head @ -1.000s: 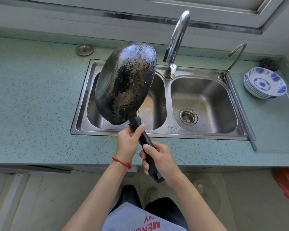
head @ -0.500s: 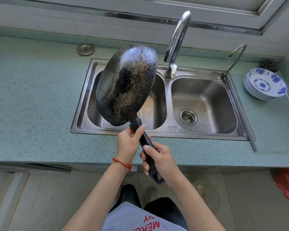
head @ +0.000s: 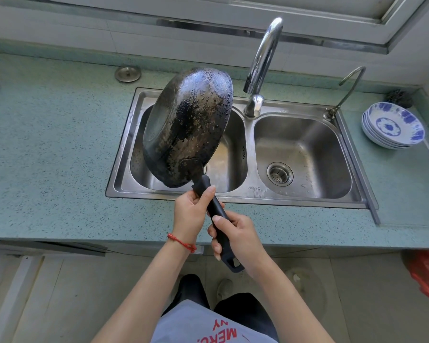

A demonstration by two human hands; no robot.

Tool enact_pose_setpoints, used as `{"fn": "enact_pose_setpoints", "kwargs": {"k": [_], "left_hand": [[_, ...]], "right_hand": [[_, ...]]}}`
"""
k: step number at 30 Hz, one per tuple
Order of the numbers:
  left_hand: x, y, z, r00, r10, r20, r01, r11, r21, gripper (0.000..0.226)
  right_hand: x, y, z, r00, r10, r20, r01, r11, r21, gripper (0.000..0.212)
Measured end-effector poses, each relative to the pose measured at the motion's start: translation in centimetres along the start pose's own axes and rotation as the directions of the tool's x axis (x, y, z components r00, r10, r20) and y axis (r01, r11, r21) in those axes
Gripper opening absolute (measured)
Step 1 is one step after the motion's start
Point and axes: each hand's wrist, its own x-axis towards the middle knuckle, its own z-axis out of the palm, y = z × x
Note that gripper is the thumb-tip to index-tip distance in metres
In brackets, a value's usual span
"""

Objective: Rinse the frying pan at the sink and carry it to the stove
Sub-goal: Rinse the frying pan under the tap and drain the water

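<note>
Overhead, both hands grasp the black plastic handle of a scorched, wet black frying pan, tipped on edge above the left basin of a stainless steel double sink. Left hand clasps near the pan; right hand wraps the handle's end. Blue-and-white bowls sit stacked to the right.

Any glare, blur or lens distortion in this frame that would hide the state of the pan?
Head view: sharp daylight, no motion blur; wide-angle bending curves the countertop edges. Glare sits on the faucet and sink basins. Droplets on the frying pan underside read clearly; both the left hand and right hand are in focus.
</note>
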Motion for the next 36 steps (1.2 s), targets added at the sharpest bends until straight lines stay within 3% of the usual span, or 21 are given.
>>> {"fn": "enact_pose_setpoints", "kwargs": {"k": [26,36], "left_hand": [[0.2,0.0,-0.2,1.000,0.005,-0.001,-0.005,0.999,-0.032,0.020],[1.0,0.2,-0.5,0.995,-0.084,0.061,0.085,0.996,-0.016,0.026]], "right_hand": [[0.1,-0.2,0.2,1.000,-0.009,-0.006,0.009,0.999,-0.046,0.014],[0.5,0.2,0.9,0.985,-0.110,-0.133,0.053,0.926,-0.373,0.016]]}}
